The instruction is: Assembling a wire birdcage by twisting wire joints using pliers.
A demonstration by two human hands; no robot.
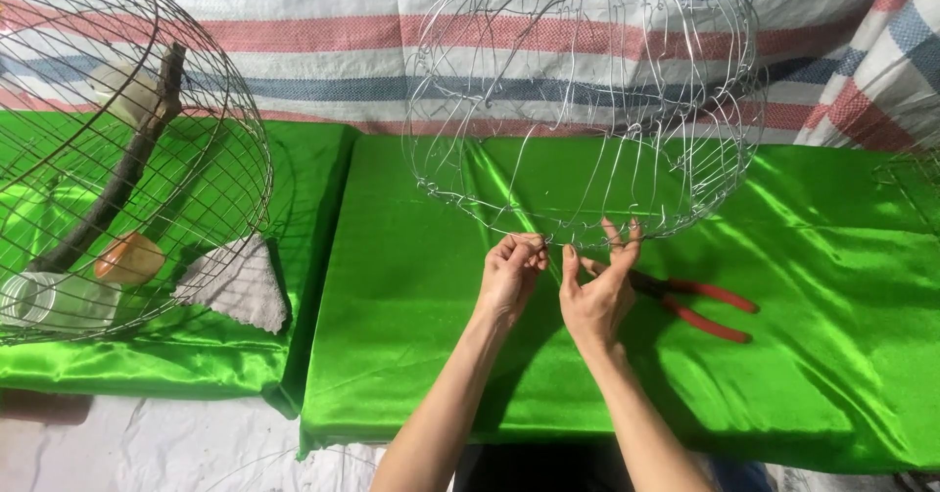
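Hands at the lower rim of a round silver wire frame (pixel 584 100), itself standing on the green satin cloth (pixel 822 355) near its far edge. Left hand (pixel 509 275) curled shut just under that rim, fingertips pinched on a thin wire at the frame's lowest point. Right hand (pixel 597 291) just beside it, thumb and forefinger closed on the same stretch of rim, remaining fingers spread and raised against the frame's lower wires. Red-handled pliers (pixel 700 308) flat on the cloth below the frame, just right of the right hand, jaws hidden behind it. Well left of the frame, a darker wire cage (pixel 211 110), with a dark branch, a pale cup, an orange bowl and a clear jar inside. Grey rag (pixel 238 284) at that cage's foot. Striped tarp (pixel 323 46) behind the frame.
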